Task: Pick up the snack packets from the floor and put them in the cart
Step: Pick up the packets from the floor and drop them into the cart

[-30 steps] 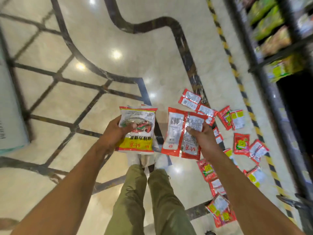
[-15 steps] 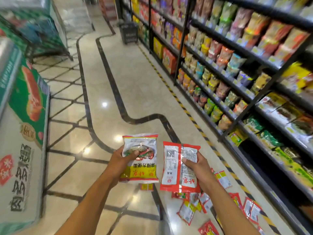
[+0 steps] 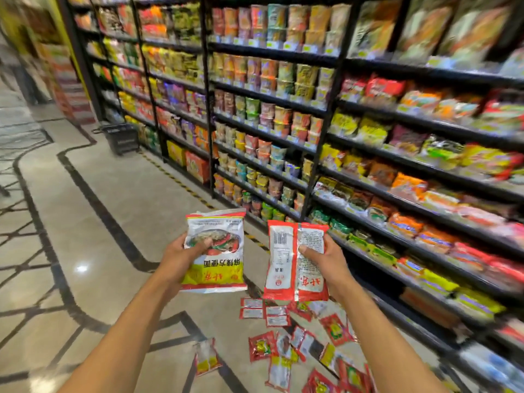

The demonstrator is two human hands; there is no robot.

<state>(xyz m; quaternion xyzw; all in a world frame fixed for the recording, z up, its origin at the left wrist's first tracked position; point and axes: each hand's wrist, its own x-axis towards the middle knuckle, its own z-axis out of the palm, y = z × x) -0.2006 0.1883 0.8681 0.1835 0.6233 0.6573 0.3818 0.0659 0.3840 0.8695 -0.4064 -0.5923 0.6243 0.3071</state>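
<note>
Two snack packets held up at chest height above the floor, side by side but apart. Yellow-and-white packet [image 3: 214,252] in the left hand [image 3: 181,260]: printed face toward the camera, picture of a bowl of food, lettering upside down, thumb pressed across the front, fingers behind. Closed grip, firm. Red-and-white packet [image 3: 295,260] in the right hand [image 3: 326,263]: back face showing, barcode near the top, centre seam running down, thumb clamped on the front at mid-height, fingers wrapped behind. Closed grip likewise.

Below and between the forearms, further small packets [image 3: 295,347] scattered loose on the floor [image 3: 99,228], mostly red with white or yellow panels, some overlapping, some face down. One stray packet [image 3: 206,357] lying apart to the left of the main scatter, on a dark inlaid line.

Floor of pale polished tile with dark curving and crossing bands, ceiling lights reflected. Yellow-and-black hazard strip [image 3: 181,182] running along the foot of the shelving.

To the right, tall black shelving [image 3: 326,114] stocked full: cup noodles in the middle bays, bagged noodles on the right bays, blurred toward the edge. Black shopping basket [image 3: 120,137] standing on the floor at the far end of the shelves, well apart from the scatter. No cart identifiable in view.
</note>
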